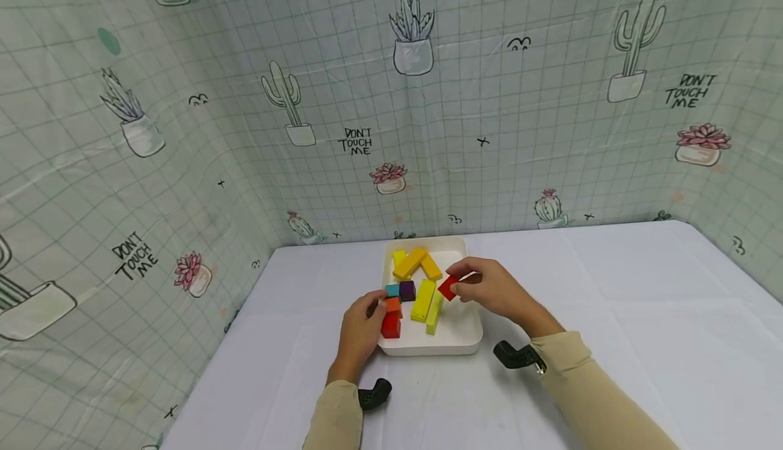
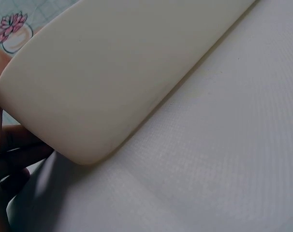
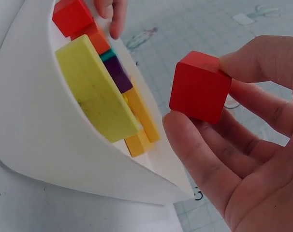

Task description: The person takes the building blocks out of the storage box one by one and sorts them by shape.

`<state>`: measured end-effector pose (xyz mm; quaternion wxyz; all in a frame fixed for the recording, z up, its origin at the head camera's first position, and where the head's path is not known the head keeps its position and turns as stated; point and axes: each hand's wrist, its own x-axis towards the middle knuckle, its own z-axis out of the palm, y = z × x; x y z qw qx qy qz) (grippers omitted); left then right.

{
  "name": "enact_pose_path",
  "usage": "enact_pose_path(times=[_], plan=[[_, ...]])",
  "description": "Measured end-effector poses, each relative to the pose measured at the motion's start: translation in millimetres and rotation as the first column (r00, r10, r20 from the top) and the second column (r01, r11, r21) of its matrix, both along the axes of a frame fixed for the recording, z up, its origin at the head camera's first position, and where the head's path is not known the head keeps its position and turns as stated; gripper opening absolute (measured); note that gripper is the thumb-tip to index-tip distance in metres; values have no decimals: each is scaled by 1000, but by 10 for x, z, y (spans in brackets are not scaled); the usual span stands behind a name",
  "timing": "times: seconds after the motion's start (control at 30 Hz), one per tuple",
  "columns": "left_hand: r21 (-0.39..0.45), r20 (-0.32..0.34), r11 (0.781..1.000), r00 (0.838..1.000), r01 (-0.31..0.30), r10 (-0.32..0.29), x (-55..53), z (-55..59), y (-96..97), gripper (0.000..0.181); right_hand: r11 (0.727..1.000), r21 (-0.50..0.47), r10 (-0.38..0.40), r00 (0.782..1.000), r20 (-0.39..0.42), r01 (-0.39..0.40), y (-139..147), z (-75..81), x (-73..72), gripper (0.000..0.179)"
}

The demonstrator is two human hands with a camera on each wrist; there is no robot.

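Note:
My right hand (image 1: 492,289) pinches a red cube (image 3: 199,88) between thumb and fingers, above the right half of a white tray (image 1: 440,346). At the tray's left side is my left hand (image 1: 361,331), its thumb and index finger apart at the rim beside an orange block (image 1: 393,306). In the left wrist view its other fingers (image 2: 23,150) lie outside the tray wall. Another red block (image 1: 391,326) sits in front of the orange one. Behind them are a teal block (image 1: 392,290) and a purple block (image 1: 407,291).
Two yellow-green blocks (image 1: 423,301) lie mid-tray, one beside the other. Several yellow-orange pieces (image 1: 410,264) rest toward its far end, one across others. A white cloth (image 1: 306,300) covers the table, and a printed cactus curtain (image 1: 489,96) hangs behind it.

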<state>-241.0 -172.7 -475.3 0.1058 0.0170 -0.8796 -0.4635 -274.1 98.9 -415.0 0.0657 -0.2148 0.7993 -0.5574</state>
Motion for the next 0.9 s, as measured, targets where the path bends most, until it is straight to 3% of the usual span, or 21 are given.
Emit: enact_pose_path(times=[0.37,0.6,0.9], plan=[[-1,9,1000,1000,-6,6,-19,27,0,30,993,-105,-42,995,96,52,111,-15,-32,36],[8,4,1000,1000,4,-4,-10,64,-15,30,983,-175,-47,994,94,63,215,-19,-61,37],[16,29,1000,1000,-6,6,15,18,2,32,958,-266,-81,991,111,108,350,-54,-82,40]])
